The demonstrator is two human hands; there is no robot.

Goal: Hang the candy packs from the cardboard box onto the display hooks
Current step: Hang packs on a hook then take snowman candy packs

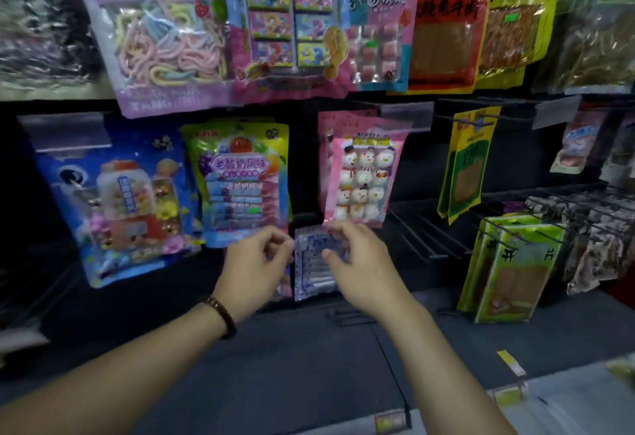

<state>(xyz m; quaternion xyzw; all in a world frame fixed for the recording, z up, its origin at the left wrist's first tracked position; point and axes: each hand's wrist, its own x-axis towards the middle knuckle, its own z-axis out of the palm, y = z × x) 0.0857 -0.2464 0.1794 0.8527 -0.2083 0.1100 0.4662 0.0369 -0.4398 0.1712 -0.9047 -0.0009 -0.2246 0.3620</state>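
Observation:
A small clear candy pack with blue print (314,264) hangs low on the dark display wall, below the pink snowman pack (360,176). My right hand (360,262) pinches its upper right part between thumb and fingers. My left hand (256,268), with a wristband on its wrist, has curled fingers at the pack's left edge; whether it holds the pack is unclear. The hook behind the pack is hidden. The cardboard box is out of view.
Bare black hooks (419,238) stick out to the right of the hands. Green packs (512,269) hang further right. A blue pack (117,201) and a yellow-blue pack (240,187) hang at left. Above hangs a row of big colourful bags (292,22). A grey shelf (309,359) lies below.

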